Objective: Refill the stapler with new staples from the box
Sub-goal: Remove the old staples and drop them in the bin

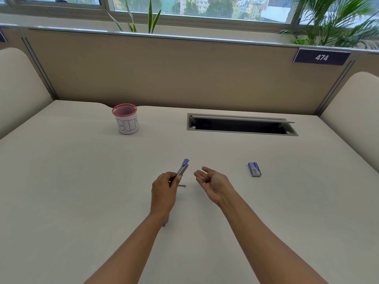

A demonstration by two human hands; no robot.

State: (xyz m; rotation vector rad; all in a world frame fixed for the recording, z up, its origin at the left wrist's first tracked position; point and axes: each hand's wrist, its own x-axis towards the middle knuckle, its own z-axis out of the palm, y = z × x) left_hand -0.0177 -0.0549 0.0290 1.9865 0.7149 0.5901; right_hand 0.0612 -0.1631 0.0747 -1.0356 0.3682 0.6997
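Over beige desk (82, 181), left hand (164, 191) grips stapler (183, 168), tip pointing away, slightly rightward.

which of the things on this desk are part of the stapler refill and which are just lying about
For the job: purple and silver metal stapler, gripped by the left hand; small blue cardboard staple box; right hand, palm up.

Lying about: pink mesh cup labelled BIN; open grey cable hatch; dark number plate 474; green leafy plants.
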